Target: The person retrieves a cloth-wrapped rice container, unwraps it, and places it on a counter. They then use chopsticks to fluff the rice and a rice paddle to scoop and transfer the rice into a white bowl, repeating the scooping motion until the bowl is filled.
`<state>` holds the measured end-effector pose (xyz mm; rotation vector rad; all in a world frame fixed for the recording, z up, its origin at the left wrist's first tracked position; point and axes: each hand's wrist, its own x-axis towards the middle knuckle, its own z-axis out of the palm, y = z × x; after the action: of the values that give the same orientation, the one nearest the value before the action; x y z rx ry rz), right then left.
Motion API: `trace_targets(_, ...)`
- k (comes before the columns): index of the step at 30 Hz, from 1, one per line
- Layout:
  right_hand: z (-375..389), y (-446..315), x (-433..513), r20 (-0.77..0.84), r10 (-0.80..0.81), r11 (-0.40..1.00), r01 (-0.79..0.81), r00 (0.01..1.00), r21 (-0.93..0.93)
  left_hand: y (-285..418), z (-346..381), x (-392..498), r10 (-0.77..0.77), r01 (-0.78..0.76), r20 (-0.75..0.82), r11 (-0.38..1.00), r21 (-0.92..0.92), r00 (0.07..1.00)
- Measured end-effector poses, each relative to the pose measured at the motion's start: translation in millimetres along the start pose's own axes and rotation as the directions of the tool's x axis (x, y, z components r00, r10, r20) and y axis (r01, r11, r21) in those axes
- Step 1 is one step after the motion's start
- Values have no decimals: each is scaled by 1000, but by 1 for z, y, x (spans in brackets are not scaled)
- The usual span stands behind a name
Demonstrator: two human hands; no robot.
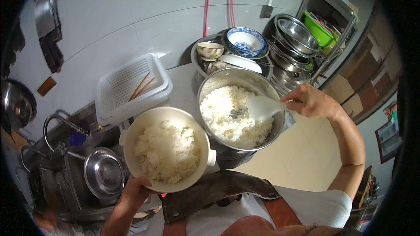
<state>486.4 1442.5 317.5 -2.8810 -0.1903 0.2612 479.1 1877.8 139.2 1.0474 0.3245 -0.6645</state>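
Observation:
My left hand grips the lower rim of a cream two-handled pot, held tilted towards me. Cooked white rice fills much of it, and faint steam blurs the surface. To its right stands a deep stainless steel pot with more cooked rice inside. My right hand is closed around the handle of a translucent white rice paddle. The paddle's blade dips into the steel pot, against the rice at the right side. A dark gap in that rice shows part of the pot's bottom.
White plastic baskets hold wooden chopsticks at the left. Behind the steel pot, a metal basin holds a blue-patterned bowl and other crockery. Stacked steel bowls stand at the right. Sinks with a tap lie left.

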Motion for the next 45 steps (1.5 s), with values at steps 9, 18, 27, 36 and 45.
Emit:
trace_targets(9, 38, 12, 9, 471, -16, 823, -256, 882, 507, 3, 3, 0, 0, 8, -113, 997, 70, 994)
trace_targets(18, 87, 3, 37, 528, -55, 559, -412, 847, 720, 2, -1, -1, 4, 5, -100, 996, 87, 995)
trace_targets(27, 60, 26, 41, 515, -34, 433, -452, 856, 780, -3, -5, -3, 17, -3, -143, 995, 98, 990)
trace_targets(36, 48, 40, 36, 396, 6, 312, -378, 918, 872, 2, -2, -1, -50, 53, -77, 998, 44, 996)
trace_targets(45, 36, 24, 29, 312, 157, 259, -343, 937, 903, 7, 3, -2, -73, 72, 27, 996, 61, 997)
